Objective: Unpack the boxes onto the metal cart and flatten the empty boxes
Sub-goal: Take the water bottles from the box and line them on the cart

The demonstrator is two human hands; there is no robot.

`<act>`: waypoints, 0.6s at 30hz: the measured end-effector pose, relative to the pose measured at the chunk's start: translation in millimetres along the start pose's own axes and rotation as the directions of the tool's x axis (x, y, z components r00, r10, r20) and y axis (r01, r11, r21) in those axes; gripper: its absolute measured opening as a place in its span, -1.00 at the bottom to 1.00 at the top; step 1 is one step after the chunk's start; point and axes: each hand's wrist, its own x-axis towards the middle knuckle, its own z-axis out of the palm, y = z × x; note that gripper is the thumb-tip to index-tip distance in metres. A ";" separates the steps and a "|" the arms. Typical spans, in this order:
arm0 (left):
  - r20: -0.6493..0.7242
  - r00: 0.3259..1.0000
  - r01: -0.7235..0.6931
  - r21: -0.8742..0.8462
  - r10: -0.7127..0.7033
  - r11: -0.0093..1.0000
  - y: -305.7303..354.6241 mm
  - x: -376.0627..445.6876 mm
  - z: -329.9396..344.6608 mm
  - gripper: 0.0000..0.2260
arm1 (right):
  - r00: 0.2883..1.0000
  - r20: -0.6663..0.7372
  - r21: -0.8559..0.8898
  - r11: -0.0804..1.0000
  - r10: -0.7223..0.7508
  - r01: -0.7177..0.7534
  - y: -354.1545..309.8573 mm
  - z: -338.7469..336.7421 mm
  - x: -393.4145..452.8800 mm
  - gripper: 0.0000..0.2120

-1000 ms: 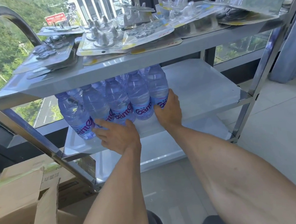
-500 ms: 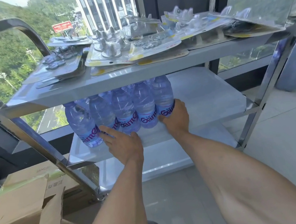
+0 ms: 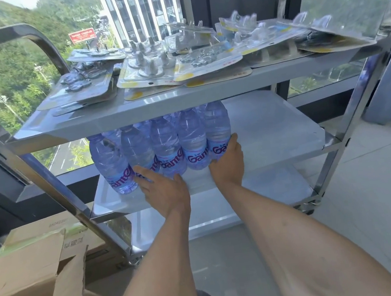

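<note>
A three-shelf metal cart (image 3: pixel 243 86) stands in front of me. On its middle shelf (image 3: pixel 274 132) stands a shrink-wrapped pack of water bottles (image 3: pixel 164 147) with purple labels. My left hand (image 3: pixel 164 189) presses flat against the pack's front at the bottom. My right hand (image 3: pixel 228 163) holds the pack's right front corner, thumb up along the bottle. An open cardboard box (image 3: pixel 26 289) sits at the lower left, its flaps raised.
Several blister packs of hardware (image 3: pixel 177 58) cover the top shelf. A second cardboard box (image 3: pixel 51 229) lies behind the open one, against the cart's left leg. The bottom shelf (image 3: pixel 222 209) holds nothing visible. Tiled floor lies to the right, a window behind.
The view has tilted up and the cart sits lower in frame. Both hands stay on the bottle pack, which sits a little deeper on the middle shelf.
</note>
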 end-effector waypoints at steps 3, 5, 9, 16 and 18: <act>0.048 0.999 -0.005 0.060 0.002 0.998 -6.0 -6.3 -9.7 -0.10 | 1.000 -0.011 -0.071 0.997 -0.008 0.007 2.9 -4.7 -22.1 -0.16; 0.073 0.997 -0.012 0.095 0.005 0.995 -8.0 -8.0 -21.0 -0.13 | 0.996 -0.079 -0.101 0.994 0.036 -0.044 -5.2 -9.2 -36.4 -0.25; 0.116 0.993 -0.003 0.157 -0.016 0.988 -15.8 -3.5 -52.9 -0.18 | 0.992 -0.060 -0.101 0.988 0.109 -0.115 -36.7 -14.8 -59.6 -0.51; 0.242 0.964 0.031 0.306 -0.109 0.952 -53.4 -5.9 -140.5 -0.65 | 0.970 0.243 -0.246 0.967 -0.003 0.065 -76.7 -21.8 -105.6 -0.66; 0.278 0.942 0.076 0.365 -0.186 0.928 -61.3 -16.0 -163.4 -0.69 | 0.909 0.415 -0.294 0.942 -0.028 0.163 -83.0 -29.3 -112.1 -0.62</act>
